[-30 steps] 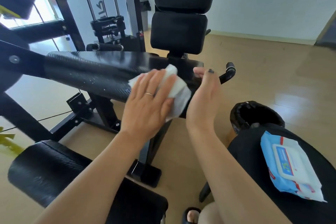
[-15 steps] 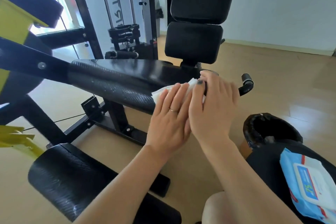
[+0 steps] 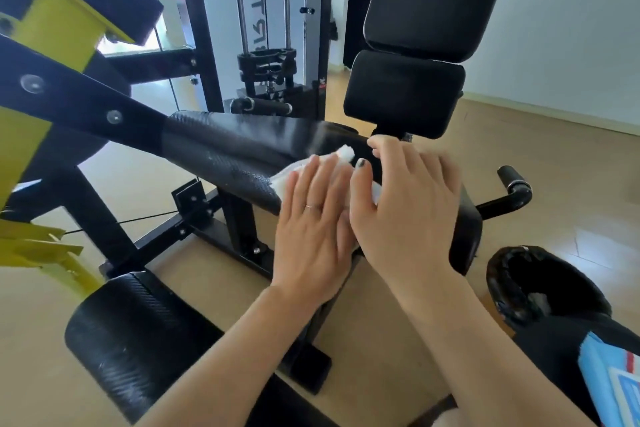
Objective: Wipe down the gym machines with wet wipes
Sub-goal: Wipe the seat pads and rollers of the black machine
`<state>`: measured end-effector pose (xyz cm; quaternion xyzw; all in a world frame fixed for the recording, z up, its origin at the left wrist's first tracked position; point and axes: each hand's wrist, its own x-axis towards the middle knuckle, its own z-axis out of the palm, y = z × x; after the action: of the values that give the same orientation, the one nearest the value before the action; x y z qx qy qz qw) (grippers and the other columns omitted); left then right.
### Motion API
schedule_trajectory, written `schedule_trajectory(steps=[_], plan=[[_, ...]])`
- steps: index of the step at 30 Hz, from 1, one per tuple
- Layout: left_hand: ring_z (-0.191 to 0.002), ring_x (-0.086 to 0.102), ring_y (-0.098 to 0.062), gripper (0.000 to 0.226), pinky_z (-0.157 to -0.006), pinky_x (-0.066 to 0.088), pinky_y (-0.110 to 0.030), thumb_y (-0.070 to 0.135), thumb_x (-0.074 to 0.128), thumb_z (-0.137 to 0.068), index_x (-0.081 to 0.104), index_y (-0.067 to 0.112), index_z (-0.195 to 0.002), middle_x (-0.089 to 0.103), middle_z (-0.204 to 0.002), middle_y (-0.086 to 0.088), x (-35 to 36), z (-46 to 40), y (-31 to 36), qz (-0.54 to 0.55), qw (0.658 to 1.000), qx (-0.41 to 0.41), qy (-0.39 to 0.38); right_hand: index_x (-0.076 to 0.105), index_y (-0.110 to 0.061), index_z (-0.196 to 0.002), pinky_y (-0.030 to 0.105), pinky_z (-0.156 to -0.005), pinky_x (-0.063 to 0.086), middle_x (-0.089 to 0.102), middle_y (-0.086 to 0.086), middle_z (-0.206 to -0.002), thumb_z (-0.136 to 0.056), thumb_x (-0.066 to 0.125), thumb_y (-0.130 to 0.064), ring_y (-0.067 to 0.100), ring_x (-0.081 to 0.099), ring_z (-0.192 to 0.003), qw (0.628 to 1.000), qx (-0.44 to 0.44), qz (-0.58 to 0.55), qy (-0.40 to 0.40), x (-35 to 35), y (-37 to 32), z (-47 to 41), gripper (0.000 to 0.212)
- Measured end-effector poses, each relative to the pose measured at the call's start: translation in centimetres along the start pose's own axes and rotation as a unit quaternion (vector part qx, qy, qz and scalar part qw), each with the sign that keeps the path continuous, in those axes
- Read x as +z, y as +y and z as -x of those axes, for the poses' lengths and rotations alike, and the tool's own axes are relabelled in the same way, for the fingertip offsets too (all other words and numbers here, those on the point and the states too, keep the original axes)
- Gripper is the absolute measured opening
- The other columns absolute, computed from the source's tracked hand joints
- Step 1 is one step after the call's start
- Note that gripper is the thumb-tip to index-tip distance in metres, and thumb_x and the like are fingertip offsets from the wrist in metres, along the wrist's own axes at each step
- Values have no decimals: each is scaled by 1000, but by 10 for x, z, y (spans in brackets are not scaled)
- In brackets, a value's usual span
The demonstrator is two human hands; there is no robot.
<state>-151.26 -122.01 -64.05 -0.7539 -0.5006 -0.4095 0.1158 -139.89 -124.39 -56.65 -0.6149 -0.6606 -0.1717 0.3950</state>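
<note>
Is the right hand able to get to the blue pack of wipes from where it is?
Probably yes. The right hand lies flat on the black pad, holding nothing, and the blue pack of wipes sits low on the same side, with nothing visibly between them. Only part of the pack shows.

The long padded machine arm [image 3: 221,146] is black with a fine carbon-fibre weave pattern and a glossy sheen. The crumpled wet wipe [image 3: 294,172] on it is plain white. The left hand [image 3: 313,236] wears a thin silver-coloured ring; the right hand [image 3: 408,204] has a dark, near-black painted thumbnail. The steel frame bracket [image 3: 52,28] is bright yellow beside black bars. The smooth backrest pads [image 3: 405,94] are matt black. The plastic wipe packet [image 3: 613,381] is light blue with red and white label edging. The plank floor [image 3: 571,191] is pale tan wood grain, the wall [image 3: 571,28] off-white.
</note>
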Motion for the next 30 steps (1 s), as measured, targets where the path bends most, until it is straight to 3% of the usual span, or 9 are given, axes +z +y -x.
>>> schedule_trajectory(steps=[2,4,10,13,18,22,26,28,30], plan=[[-155,14,-23,56,-125,12,-47,28,28,-104,27,12,-158,27,-164,-6,1,0,-10,-9,997,73,-22,63,-20,-117,45,-105,40,70,0,-105,-103,40,-36,23,62,-103,999,-27,33,-19,5,-3,-3,31],[-153,19,-21,53,-125,15,-46,28,26,-105,35,12,-155,33,-161,-5,-5,-10,-41,-11,997,73,-32,63,-21,-114,44,-101,41,69,-2,-101,-105,37,-36,22,62,-99,996,-48,57,-43,8,0,0,31],[-149,26,-24,56,-125,15,-43,35,9,-107,44,13,-145,41,-154,-9,-28,-47,-145,2,985,-167,41,61,-22,-100,40,-81,50,64,-2,-96,-107,35,-42,19,57,-86,993,-50,77,-74,12,-2,2,34],[-153,15,-22,55,-127,6,-39,30,14,-106,38,10,-152,30,-162,-10,-24,-54,-126,35,964,-255,69,57,-21,-101,39,-78,49,61,-1,-96,-106,36,-41,19,54,-85,991,-48,97,-84,13,-3,0,30],[-154,16,-18,53,-126,9,-43,31,17,-108,36,12,-154,32,-161,-4,-14,-15,-41,24,998,-60,2,54,-21,-98,39,-75,46,57,-2,-93,-105,36,-40,19,51,-82,989,-43,108,-91,12,-5,0,27],[-144,35,-20,46,-121,22,-46,25,24,-107,51,14,-142,49,-147,-1,-13,-30,-87,26,1000,8,0,55,-20,-96,40,-74,48,58,-1,-91,-103,42,-38,20,54,-80,991,-49,97,-80,13,-4,1,23],[-145,32,-22,42,-123,20,-43,22,22,-111,48,11,-141,44,-149,-8,-17,-47,-168,31,987,-134,89,57,-19,-95,39,-72,51,58,-1,-89,-104,41,-36,19,55,-78,992,-56,95,-61,17,-3,1,25],[-149,24,-18,44,-124,14,-33,23,21,-111,42,13,-148,35,-156,-7,-19,-54,-194,91,960,-233,128,58,-19,-94,37,-70,51,59,-1,-87,-102,41,-38,18,55,-76,992,-60,98,-52,18,-2,1,26],[-142,32,-8,43,-120,18,-29,30,21,-108,44,26,-145,41,-151,4,-19,-64,-209,182,920,-317,143,58,-19,-93,35,-69,51,59,-1,-86,-101,43,-38,18,55,-75,992,-61,100,-47,19,-2,0,26]])
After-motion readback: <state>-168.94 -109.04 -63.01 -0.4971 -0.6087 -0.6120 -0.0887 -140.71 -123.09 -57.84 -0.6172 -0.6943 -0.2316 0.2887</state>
